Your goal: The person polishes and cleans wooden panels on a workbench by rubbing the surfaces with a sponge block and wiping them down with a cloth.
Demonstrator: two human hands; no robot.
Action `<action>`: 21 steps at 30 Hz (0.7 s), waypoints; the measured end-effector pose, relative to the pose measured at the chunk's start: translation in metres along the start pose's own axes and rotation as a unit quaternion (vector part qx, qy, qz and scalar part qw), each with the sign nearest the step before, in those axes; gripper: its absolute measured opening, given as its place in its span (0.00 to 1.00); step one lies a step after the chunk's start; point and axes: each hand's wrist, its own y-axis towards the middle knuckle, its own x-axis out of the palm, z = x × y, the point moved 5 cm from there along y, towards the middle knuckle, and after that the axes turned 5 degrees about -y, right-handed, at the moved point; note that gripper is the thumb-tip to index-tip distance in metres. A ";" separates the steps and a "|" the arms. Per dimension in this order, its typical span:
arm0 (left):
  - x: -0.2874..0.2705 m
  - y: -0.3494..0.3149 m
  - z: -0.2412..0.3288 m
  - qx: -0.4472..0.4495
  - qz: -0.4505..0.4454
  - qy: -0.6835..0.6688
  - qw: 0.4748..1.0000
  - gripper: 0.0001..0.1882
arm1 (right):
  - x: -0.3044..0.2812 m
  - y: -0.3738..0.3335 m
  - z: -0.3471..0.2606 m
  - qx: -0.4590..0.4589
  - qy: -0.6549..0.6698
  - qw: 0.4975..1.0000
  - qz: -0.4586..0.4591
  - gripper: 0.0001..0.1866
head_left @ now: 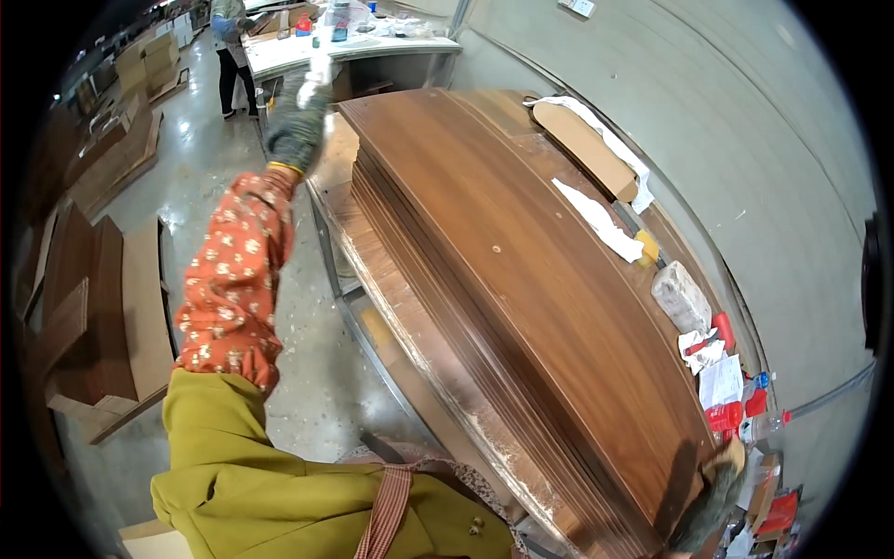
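My left hand (298, 135), in a dark grey-green glove, is raised past the far left corner of a large brown wooden panel (521, 270). It seems closed around a whitish thing (319, 67), too smeared by motion to name. The panel has a ridged moulding along its left side and a few small round marks on its face. At the near right end, my gloved right hand (712, 503) is against the panel's edge. Something tan (728, 458) shows at its fingers; I cannot tell whether it is held or part of the glove.
Along the wall lie a tan padded board (587, 149), white paper (601, 222), a whitish block (682, 296) and red-capped bottles (765, 426). A cluttered white table (363, 47) stands beyond. Stacked brown panels (102, 307) are on the left; a person (233, 51) stands far back.
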 end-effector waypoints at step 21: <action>0.034 -0.064 0.030 0.363 -0.131 0.095 0.918 0.15 | 0.073 0.029 0.016 -0.188 -0.256 0.948 -0.015 0.20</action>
